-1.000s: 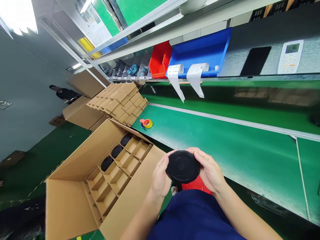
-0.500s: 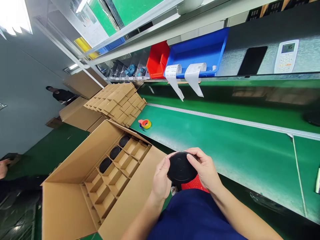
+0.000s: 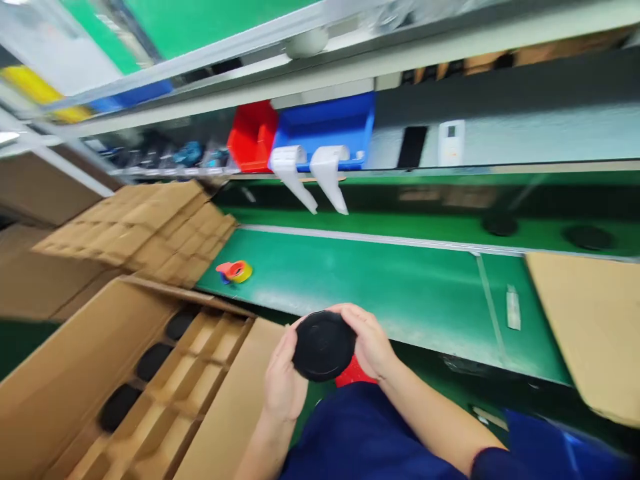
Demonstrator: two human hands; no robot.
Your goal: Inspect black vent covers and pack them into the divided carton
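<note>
A round black disc, like a lid or shallow dish (image 3: 324,347), is held flat side up in front of my body. Around its left edge my left hand (image 3: 286,370) is closed, and my right hand (image 3: 369,343) grips the right rim. To the left stands an open cardboard box (image 3: 220,407) with a grid of cardboard dividers (image 3: 193,383). Several of its cells hold dark round pieces (image 3: 153,361) in the row farthest from me; the view there is blurred.
A green workbench (image 3: 320,273) runs ahead, with tape rolls (image 3: 235,271) on it. Stacked cardboard dividers (image 3: 150,227) stand at left. The shelf above carries a red bin (image 3: 253,137), a blue tray (image 3: 325,127), a phone (image 3: 413,147) and a remote (image 3: 451,143). Cardboard (image 3: 590,327) lies right.
My view has swung right, so the box and shelf items sit farther left and the cardboard at right has come into sight. Both hands still hold the black disc, now tilted more toward me.
</note>
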